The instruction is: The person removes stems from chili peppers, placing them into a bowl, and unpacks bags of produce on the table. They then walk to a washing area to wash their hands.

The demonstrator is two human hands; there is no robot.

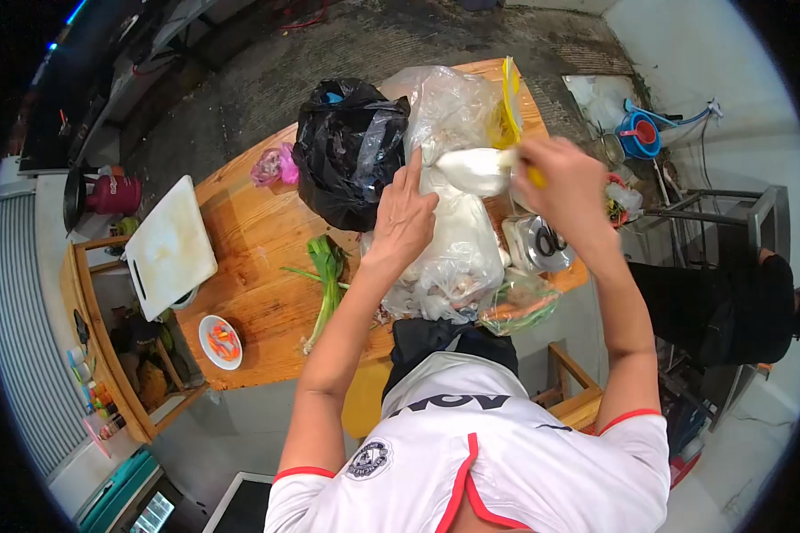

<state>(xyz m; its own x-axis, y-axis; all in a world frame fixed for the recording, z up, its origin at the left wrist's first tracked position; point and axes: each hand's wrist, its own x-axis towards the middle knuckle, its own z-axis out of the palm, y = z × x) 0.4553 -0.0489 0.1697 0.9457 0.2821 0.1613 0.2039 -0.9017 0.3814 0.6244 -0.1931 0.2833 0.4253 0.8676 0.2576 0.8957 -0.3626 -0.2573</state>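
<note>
Right of centre, the right hand point(564, 185) is blurred and hides part of a yellow piece point(535, 177); the bottom edge crops the shirt point(556, 462).

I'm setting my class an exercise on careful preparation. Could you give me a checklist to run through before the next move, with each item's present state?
1. Right hand has a grip on the yellow item: ok, fingers curled round it.
2. Left hand clear of the white item: cannot tell; its extended index finger is very close.
3. Surface around the hands uncluttered: not ok, clear plastic bags lie there.
4. Cutting board under the work: not ok, it is at the left end of the table.
5. Orange pieces contained: ok, in the white bowl.
</note>
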